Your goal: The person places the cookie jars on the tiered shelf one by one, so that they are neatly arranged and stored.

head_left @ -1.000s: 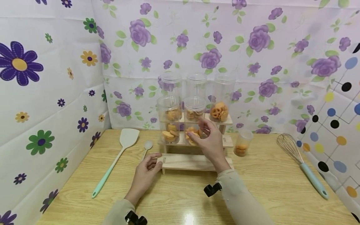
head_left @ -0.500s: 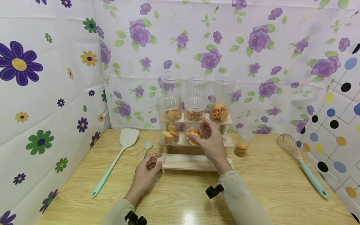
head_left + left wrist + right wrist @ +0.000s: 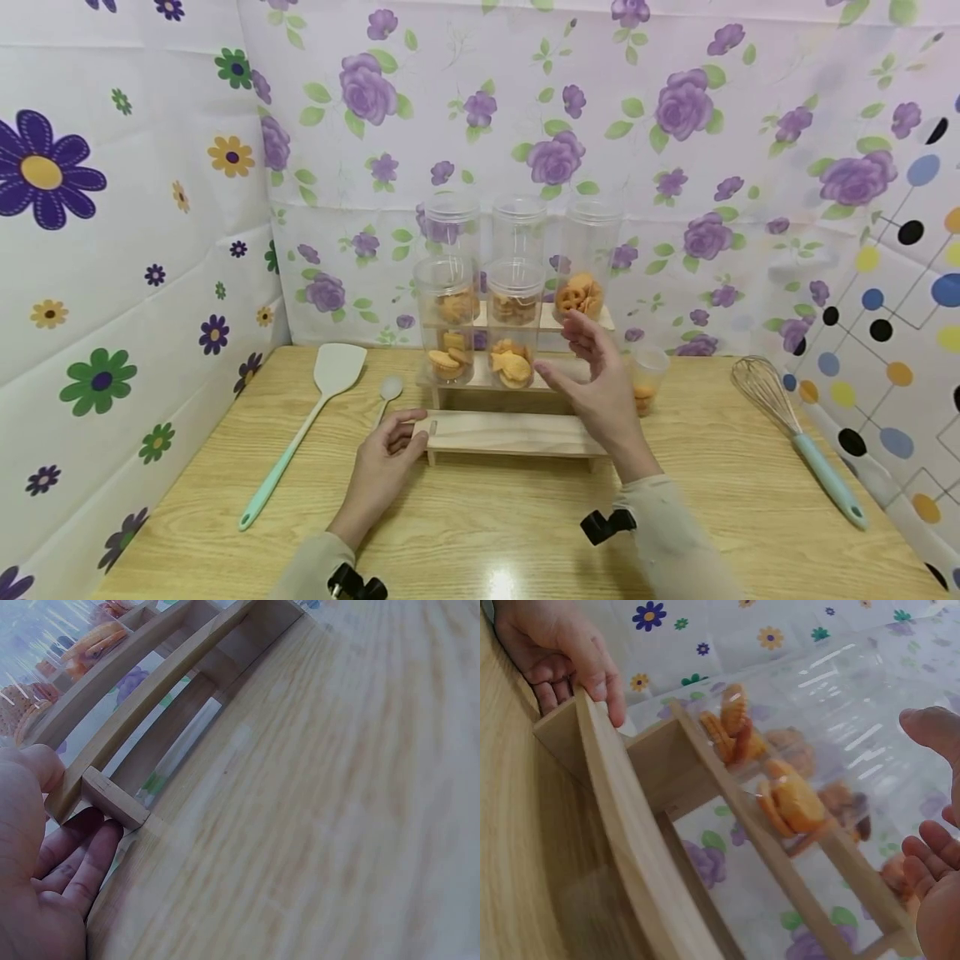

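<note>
A three-tier wooden display rack (image 3: 517, 433) stands on the table. My left hand (image 3: 384, 462) grips the left end of its lowest shelf, thumb on top and fingers curled beneath by the leg, as the left wrist view shows. On the middle tier stand two clear jars: a left jar (image 3: 447, 333) with round biscuits and a right jar (image 3: 513, 333) with fish-shaped crackers. My right hand (image 3: 603, 404) is to the right of that second jar, fingers and thumb spread, holding nothing. Three tall clear jars line the top tier; the right one (image 3: 588, 250) contains pretzels.
A small clear cup (image 3: 648, 367) with biscuits stands right of the rack, partly behind my right hand. The whisk (image 3: 798, 433) lies at the far right. To the left lie a white-headed spatula (image 3: 300, 437) and a small spoon (image 3: 390, 390). Patterned cloths hang around the table.
My right hand has let go of the jar with the fish-shaped crackers, moving to the right with its fingers spread wider. The left hand stays on the rack.
</note>
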A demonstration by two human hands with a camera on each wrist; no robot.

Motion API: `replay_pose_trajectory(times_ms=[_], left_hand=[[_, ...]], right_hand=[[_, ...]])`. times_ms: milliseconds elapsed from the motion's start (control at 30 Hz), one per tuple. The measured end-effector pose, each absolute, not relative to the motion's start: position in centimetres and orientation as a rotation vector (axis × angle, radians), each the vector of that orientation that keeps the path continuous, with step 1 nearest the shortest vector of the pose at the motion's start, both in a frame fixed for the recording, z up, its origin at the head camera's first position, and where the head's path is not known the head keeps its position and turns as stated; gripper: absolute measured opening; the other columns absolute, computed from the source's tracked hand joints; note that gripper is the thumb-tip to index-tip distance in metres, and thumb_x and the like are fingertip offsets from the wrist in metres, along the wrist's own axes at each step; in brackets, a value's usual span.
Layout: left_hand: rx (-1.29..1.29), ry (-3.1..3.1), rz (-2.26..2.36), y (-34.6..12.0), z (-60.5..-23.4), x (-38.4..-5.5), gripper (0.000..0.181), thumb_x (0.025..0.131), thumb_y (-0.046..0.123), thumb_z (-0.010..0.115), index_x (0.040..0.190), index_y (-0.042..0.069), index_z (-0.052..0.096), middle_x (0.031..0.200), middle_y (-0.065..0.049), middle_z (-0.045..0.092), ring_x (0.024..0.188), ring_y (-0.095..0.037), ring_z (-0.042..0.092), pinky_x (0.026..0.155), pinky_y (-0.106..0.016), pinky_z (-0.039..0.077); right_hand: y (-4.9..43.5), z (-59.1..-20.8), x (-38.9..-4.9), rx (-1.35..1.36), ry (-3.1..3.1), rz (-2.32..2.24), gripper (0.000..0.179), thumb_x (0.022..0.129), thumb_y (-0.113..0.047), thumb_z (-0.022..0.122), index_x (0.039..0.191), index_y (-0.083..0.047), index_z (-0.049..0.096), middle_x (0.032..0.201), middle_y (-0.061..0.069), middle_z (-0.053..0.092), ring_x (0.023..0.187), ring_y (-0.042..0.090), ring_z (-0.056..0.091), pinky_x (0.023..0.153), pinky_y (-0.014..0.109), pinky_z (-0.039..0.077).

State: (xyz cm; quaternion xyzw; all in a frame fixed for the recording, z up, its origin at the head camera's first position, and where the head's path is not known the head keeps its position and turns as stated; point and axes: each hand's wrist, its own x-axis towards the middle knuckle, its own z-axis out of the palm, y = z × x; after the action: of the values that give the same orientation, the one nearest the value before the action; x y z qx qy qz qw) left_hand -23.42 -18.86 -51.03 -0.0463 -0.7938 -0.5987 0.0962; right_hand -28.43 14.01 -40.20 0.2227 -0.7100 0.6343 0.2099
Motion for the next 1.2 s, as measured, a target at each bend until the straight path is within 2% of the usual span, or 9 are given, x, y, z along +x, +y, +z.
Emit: replay_pose_trajectory(times_ms=[100, 333, 433, 633, 867, 1200], left_hand=[[-0.142, -2.351, -1.771, -18.9, -51.1, -23.4, 0.035, 0.110, 0.025, 0.075, 0.144, 0.017, 0.071, 0.125, -0.005, 0.079, 0.115, -0.019, 0.072, 0.096, -0.024, 0.058], [-0.136, -2.350, -1.780, -18.9, -51.1, -23.5, 0.034, 0.110, 0.024, 0.075, 0.143, 0.018, 0.072, 0.125, -0.005, 0.079, 0.116, -0.019, 0.072, 0.096, -0.023, 0.057], [-0.138, -2.346, -1.779, -18.9, -51.1, -23.4, 0.033, 0.110, 0.023, 0.075, 0.143, 0.018, 0.072, 0.125, -0.005, 0.080, 0.115, -0.019, 0.072, 0.095, -0.023, 0.057], [-0.140, -2.344, -1.776, -18.8, -51.1, -23.5, 0.032, 0.110, 0.022, 0.075, 0.142, 0.019, 0.073, 0.124, -0.006, 0.080, 0.114, -0.018, 0.072, 0.095, -0.023, 0.057], [-0.134, -2.344, -1.784, -18.8, -51.2, -23.5, 0.032, 0.110, 0.023, 0.075, 0.142, 0.020, 0.073, 0.122, -0.005, 0.080, 0.113, -0.018, 0.073, 0.095, -0.023, 0.057], [-0.144, -2.336, -1.789, -18.9, -51.3, -23.5, 0.031, 0.110, 0.026, 0.075, 0.142, 0.021, 0.073, 0.121, -0.005, 0.080, 0.112, -0.018, 0.073, 0.094, -0.023, 0.057]], right_hand=[[15.6, -39.4, -28.1, 0.634, -1.943, 1.732, 0.089, 0.088, 0.006, 0.091, 0.165, 0.000, 0.046, 0.155, 0.028, 0.054, 0.145, 0.043, 0.052, 0.126, 0.040, 0.042], [20.3, -37.5, -27.6, 0.542, -1.873, 1.673, 0.091, 0.086, 0.015, 0.088, 0.166, -0.005, 0.048, 0.159, 0.013, 0.057, 0.149, 0.028, 0.053, 0.127, 0.031, 0.040], [22.0, -37.3, -27.7, 0.495, -1.857, 1.654, 0.089, 0.087, 0.015, 0.087, 0.165, -0.004, 0.048, 0.161, 0.011, 0.056, 0.151, 0.029, 0.052, 0.127, 0.030, 0.039], [24.9, -38.5, -28.4, 0.408, -1.868, 1.636, 0.087, 0.091, 0.010, 0.086, 0.167, -0.008, 0.047, 0.164, 0.010, 0.053, 0.152, 0.025, 0.051, 0.127, 0.029, 0.040], [26.7, -41.7, -29.8, 0.302, -1.941, 1.658, 0.086, 0.094, 0.002, 0.088, 0.169, -0.010, 0.046, 0.165, 0.011, 0.052, 0.151, 0.020, 0.052, 0.125, 0.027, 0.040], [27.5, -46.5, -31.3, 0.192, -2.103, 1.646, 0.090, 0.098, -0.019, 0.090, 0.173, -0.012, 0.039, 0.170, 0.014, 0.048, 0.156, 0.032, 0.048, 0.125, 0.025, 0.040]])
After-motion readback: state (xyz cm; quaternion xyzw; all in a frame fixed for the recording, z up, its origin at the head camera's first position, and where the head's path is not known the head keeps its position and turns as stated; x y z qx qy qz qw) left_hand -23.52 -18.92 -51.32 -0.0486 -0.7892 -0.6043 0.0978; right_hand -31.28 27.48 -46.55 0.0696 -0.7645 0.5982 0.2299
